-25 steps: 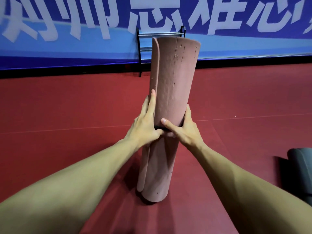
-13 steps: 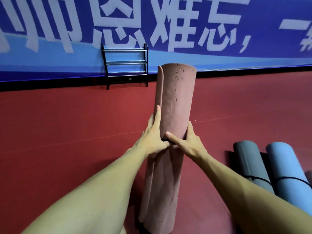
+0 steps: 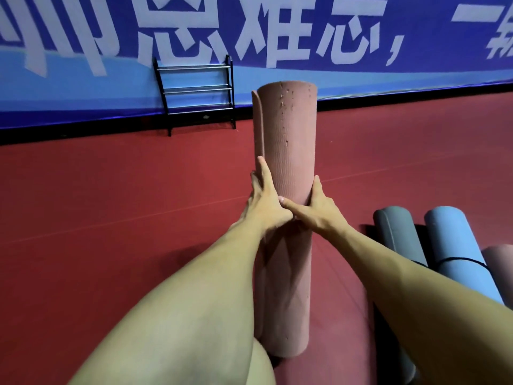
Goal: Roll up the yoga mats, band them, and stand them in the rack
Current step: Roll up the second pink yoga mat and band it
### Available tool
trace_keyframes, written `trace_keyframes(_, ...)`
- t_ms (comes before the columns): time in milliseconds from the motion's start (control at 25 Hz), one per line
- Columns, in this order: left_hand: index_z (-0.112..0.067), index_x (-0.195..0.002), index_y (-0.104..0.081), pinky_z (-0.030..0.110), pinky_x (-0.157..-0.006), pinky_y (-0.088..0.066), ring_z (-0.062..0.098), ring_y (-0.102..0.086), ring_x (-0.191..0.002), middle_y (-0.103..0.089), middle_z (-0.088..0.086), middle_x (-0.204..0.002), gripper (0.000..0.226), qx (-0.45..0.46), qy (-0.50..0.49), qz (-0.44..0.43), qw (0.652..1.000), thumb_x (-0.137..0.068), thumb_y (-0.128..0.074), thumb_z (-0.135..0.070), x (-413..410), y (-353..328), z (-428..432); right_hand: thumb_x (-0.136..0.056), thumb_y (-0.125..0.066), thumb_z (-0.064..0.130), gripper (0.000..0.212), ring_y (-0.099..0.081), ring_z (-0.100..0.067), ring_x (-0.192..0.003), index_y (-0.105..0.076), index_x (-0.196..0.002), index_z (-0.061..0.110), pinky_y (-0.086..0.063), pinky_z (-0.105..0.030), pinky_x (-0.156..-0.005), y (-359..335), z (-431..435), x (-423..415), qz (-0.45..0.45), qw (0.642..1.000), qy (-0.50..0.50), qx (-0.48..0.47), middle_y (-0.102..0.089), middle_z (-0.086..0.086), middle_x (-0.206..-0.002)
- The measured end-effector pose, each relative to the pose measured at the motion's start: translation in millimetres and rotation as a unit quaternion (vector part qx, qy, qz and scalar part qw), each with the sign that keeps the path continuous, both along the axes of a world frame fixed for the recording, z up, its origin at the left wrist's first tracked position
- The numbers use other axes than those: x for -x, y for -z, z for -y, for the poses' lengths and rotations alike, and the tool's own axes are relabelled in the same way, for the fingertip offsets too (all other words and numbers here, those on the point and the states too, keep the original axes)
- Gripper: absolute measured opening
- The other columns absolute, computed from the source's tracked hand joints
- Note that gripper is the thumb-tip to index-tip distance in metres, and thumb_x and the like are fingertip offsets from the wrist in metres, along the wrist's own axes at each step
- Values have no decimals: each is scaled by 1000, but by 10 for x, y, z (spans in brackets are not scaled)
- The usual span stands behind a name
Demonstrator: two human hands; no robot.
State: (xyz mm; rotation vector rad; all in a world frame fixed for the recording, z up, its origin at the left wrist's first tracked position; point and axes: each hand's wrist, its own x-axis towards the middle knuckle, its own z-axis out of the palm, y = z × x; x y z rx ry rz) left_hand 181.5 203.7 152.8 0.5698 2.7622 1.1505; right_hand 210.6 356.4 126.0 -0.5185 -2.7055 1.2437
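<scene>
**A:** Head view first: how far along is this?

**B:** Rolling looks finished for the pink mat point(image 3: 287, 140). It stands upright on the red floor point(image 3: 111, 218), held at mid-height by both hands. The left hand point(image 3: 266, 207) lies with straight fingers against its loose outer edge. The right hand point(image 3: 319, 212) grips round the other side, thumb across the front. The two hands touch.

**A:** Is it banded?

**B:** I cannot tell; the hands cover its middle. Right of the pink mat, three more rolled mats lie on the floor: a grey mat point(image 3: 394, 234), a blue mat point(image 3: 455, 240) with a black band point(image 3: 458, 259) round it, and a second pink mat point(image 3: 501, 262) at the picture's edge.

**A:** And the rack?

**B:** The black metal rack point(image 3: 194, 90) stands beyond the pink mat and to its left, against the blue banner point(image 3: 83, 87). I see no mat in it, so I judge that racking is left for all four.
</scene>
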Motion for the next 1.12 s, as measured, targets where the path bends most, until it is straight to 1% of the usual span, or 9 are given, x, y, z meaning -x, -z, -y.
trace_keyframes(120,-45,-149,34,48,-117,-33,46,-29,-147,14,11,-169,130,12,-3,-23,1000,-79,-73,-21,-157,-126,-49,-55,-62,94,132,-59,-35,-125,-14,-157,26,-51,-49,-101,-33,32,-102,-32,998,20,40,-58,-13,-142)
trace_keyframes(240,-46,-150,32,50,-116,-35,47,-33,-145,14,10,-170,132,27,12,-44,999,-76,-74,-22,-251,-248,-96,-55,-62,94,131,-58,-34,-127,-17,-156,24,-51,-50,-101,-125,21,-196,-57,997,33,48,-59,-10,-141)
trace_keyframes(360,-47,-149,32,49,-112,-39,51,-40,-140,12,18,-168,137,80,56,-66,993,-76,-82,-33,-202,-461,-111,-55,-60,96,131,-56,-35,-130,-19,-156,23,-50,-50,-103,-303,-127,-238,-68,996,45,25,-58,-10,-143)
trace_keyframes(520,-50,-150,30,50,-110,-41,56,-45,-133,12,22,-167,129,94,102,-82,987,-81,-79,-44,-94,-524,-344,-68,-61,89,129,-45,-38,-140,-3,-162,22,-42,-51,-110,-476,-436,-207,-63,996,59,-22,-49,-14,-153)
trace_keyframes(640,-51,-149,30,51,-107,-42,57,-49,-128,16,23,-166,125,118,109,-69,985,-83,-76,-48,53,-373,-718,-76,-60,84,128,-44,-40,-140,8,-162,19,-41,-49,-111,-486,-766,-108,-17,995,70,-62,-46,-20,-153)
trace_keyframes(760,-58,-147,28,52,-106,-43,58,-50,-126,15,20,-167,121,139,143,-51,979,-82,-74,-55,333,-5,-1075,-75,-58,86,128,-46,-41,-138,7,-162,18,-42,-49,-109,-230,-1135,46,38,991,94,-83,-47,-22,-152)
trace_keyframes(920,-60,-148,23,48,-105,-44,53,-50,-129,13,11,-170,112,111,144,-5,983,-86,-70,-51,562,989,-1465,-76,-53,88,125,-52,-38,-134,0,-163,16,-45,-46,-105,540,-1419,285,101,981,128,-101,-54,-21,-146)
trace_keyframes(1040,-52,-155,14,45,-117,-31,40,-28,-149,17,-1,-170,101,47,116,43,991,-91,-63,-58,684,1838,-1746,-77,-53,86,113,-57,-36,-127,-27,-156,10,-46,-43,-96,1182,-1634,545,133,977,162,-47,-60,-18,-138)
trace_keyframes(1120,-52,-156,13,45,-119,-26,35,-20,-153,21,-4,-169,104,57,124,103,985,-87,-65,-63,741,2338,-1827,-70,-57,87,97,-63,-34,-115,-50,-132,13,-51,-40,-89,1672,-1686,601,161,972,168,2,-67,-13,-125)
